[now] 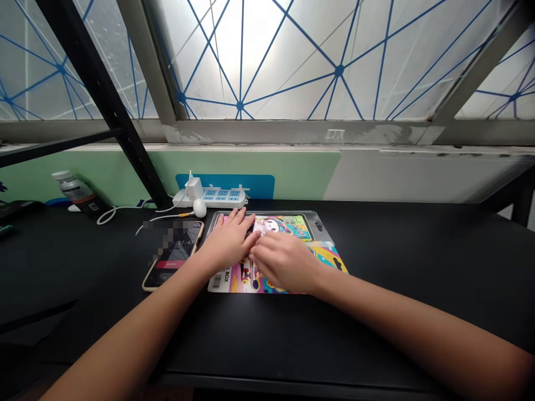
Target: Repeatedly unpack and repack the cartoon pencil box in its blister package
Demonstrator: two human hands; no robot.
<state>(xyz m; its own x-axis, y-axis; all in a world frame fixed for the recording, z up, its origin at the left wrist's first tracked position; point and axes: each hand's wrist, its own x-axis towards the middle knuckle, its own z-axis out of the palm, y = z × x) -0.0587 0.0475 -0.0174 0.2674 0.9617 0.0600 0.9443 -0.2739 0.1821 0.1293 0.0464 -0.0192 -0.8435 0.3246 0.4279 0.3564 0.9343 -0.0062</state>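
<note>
A glossy, brightly printed package (267,267) lies flat on the black table, with a barcode at its near left corner and a cartoon figure on a clear-fronted upper part (284,225). My left hand (229,242) rests on it with the fingers spread. My right hand (283,262) lies over the middle of the package, its fingertips touching my left hand's side. What the right fingers pinch, if anything, is hidden. A smartphone (173,255) with a pixelated screen lies just left of my left wrist.
A white power strip (209,196) with a plugged-in white charger stands behind the package. White cables and a round white object (199,208) lie near it. A bottle (73,192) lies at the back left against a green wall, below a window crossed by blue lines.
</note>
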